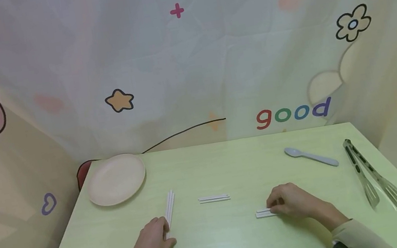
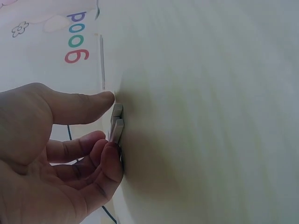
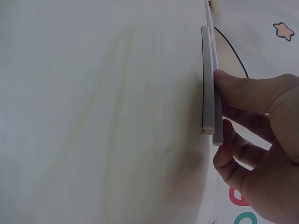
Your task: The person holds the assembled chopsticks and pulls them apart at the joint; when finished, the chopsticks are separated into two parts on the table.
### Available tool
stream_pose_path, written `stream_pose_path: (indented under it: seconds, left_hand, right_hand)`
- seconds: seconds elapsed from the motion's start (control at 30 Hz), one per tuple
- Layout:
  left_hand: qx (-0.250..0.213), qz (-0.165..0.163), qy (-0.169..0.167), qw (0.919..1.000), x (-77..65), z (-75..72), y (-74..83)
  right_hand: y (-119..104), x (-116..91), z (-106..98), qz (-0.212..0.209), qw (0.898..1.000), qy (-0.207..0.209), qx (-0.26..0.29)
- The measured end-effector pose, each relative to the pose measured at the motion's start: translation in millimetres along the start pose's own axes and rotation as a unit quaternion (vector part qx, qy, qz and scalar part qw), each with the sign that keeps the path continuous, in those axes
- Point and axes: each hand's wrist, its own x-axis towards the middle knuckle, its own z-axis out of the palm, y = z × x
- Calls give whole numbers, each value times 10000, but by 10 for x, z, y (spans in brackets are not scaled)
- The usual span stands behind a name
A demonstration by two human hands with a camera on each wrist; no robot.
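My left hand point(image 1: 151, 242) is at the front left, thumb and curled fingers on either side of a bundle of slim white sticks point(image 1: 170, 204) lying lengthwise on the table. In the left wrist view, two square stick ends point(image 2: 117, 130) show between thumb and fingers. At the right, my right hand point(image 1: 290, 202) pinches one of a pair of white sticks point(image 1: 263, 214) lying crosswise. The right wrist view has the thumb against the rear stick and a fingertip at its end, with the other stick point(image 3: 208, 84) alongside. Between the hands lies a third group of white sticks point(image 1: 214, 199).
A round cream plate point(image 1: 115, 180) sits at the back left corner. At the back right lies a grey-blue spoon point(image 1: 310, 156), and metal tongs point(image 1: 372, 174) with slotted ends rest near the right edge. A printed curtain point(image 1: 189, 64) hangs behind the table.
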Motion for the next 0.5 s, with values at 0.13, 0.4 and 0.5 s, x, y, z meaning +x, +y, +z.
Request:
stream_pose_path:
  seconds: [0.13,0.4,0.5]
  left_hand:
    - [67,-183,32,9998,-2,-3,3]
    - [172,-284,48,9994,4,-17,-4]
    - [197,-330,82,9992,6,-27,-4]
  right_hand:
    - [2,-1,6,41,10000,-42,57]
    - [0,-8,-8,102,9998,-86,156]
    - [0,-7,-11,116,9997,-97,196]
